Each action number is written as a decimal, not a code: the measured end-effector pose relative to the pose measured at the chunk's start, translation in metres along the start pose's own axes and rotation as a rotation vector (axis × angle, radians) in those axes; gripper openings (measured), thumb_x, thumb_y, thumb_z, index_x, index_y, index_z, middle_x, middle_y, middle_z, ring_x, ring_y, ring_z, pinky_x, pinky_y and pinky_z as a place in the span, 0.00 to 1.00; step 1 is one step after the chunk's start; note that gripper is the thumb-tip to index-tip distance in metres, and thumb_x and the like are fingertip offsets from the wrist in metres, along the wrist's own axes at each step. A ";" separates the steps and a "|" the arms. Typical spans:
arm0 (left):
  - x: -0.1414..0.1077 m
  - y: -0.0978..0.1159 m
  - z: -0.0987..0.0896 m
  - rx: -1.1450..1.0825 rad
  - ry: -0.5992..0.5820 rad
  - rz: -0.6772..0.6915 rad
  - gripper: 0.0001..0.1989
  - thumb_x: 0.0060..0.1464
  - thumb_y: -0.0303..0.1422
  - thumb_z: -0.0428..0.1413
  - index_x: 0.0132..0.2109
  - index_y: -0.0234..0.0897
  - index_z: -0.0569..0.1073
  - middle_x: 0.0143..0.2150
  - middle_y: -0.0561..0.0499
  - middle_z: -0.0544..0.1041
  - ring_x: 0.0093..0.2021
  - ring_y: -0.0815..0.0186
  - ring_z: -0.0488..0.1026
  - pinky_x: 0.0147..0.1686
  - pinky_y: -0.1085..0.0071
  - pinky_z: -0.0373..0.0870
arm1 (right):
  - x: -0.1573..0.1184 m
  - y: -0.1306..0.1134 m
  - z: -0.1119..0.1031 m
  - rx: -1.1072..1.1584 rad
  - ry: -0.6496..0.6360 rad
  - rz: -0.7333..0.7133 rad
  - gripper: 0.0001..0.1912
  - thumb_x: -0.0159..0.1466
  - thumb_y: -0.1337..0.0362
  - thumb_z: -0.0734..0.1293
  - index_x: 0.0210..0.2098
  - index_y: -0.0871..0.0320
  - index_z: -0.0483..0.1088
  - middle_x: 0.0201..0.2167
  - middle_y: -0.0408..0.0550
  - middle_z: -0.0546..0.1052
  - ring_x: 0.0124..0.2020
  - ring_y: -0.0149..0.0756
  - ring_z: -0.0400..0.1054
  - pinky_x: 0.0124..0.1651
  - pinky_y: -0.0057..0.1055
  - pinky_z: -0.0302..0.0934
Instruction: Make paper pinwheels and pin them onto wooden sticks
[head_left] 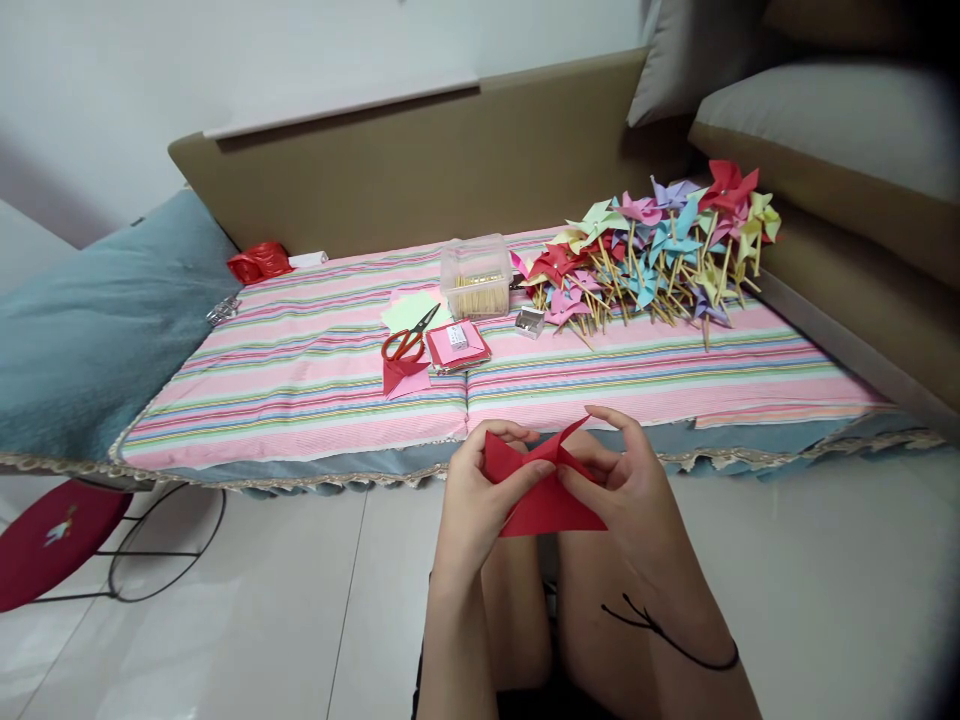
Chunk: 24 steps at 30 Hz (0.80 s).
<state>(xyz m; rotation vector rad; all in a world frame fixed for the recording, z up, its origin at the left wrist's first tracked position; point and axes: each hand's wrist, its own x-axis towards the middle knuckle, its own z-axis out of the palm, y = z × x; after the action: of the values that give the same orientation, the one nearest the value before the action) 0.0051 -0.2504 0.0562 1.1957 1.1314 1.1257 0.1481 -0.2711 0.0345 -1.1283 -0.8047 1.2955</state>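
Both hands grip one sheet of red paper (553, 508) in front of my knees. My left hand (487, 480) pinches its left side, thumb pressed near the middle. My right hand (619, 475) pinches the right side, with the index finger raised by a lifted corner. The sheet is partly cut, with flaps bent up toward the middle; its lower edge lies flat. Beyond, on the striped cloth (315, 390), are orange-handled scissors (405, 343), a stack of red and pink paper squares (472, 352) with a small box (457, 337) on top, and a cut red piece (397, 374).
A clear plastic container (476, 280) holds thin wooden sticks. To its right lie many finished paper pinwheels (645, 250) and a small clear box (529, 321). Pale green paper (409, 311) lies left. A red plastic bag (260, 262) sits far left; a red stool (60, 540) stands on the floor.
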 end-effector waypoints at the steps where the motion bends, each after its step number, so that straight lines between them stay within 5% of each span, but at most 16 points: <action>1: 0.001 -0.001 0.000 0.010 0.007 0.016 0.13 0.46 0.31 0.65 0.38 0.38 0.72 0.40 0.50 0.78 0.42 0.64 0.75 0.42 0.69 0.69 | 0.000 0.000 0.000 0.006 -0.002 0.001 0.36 0.52 0.60 0.77 0.54 0.51 0.57 0.30 0.44 0.82 0.32 0.38 0.77 0.35 0.32 0.70; 13: 0.003 -0.006 0.005 0.052 0.190 0.066 0.13 0.46 0.29 0.64 0.39 0.38 0.70 0.31 0.53 0.79 0.33 0.65 0.76 0.39 0.69 0.70 | -0.002 -0.001 0.004 -0.026 -0.001 0.014 0.36 0.51 0.59 0.77 0.54 0.50 0.58 0.30 0.45 0.82 0.32 0.42 0.77 0.37 0.37 0.71; 24: -0.002 -0.001 0.004 0.359 0.179 0.280 0.12 0.51 0.26 0.61 0.42 0.41 0.70 0.35 0.55 0.81 0.37 0.66 0.78 0.42 0.70 0.70 | -0.003 0.002 0.005 -0.001 0.037 0.015 0.37 0.49 0.58 0.77 0.55 0.49 0.59 0.29 0.45 0.82 0.32 0.43 0.77 0.35 0.38 0.71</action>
<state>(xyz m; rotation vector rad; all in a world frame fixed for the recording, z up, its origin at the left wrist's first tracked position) 0.0090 -0.2529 0.0552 1.5937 1.3726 1.2959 0.1421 -0.2729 0.0342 -1.1583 -0.7712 1.2831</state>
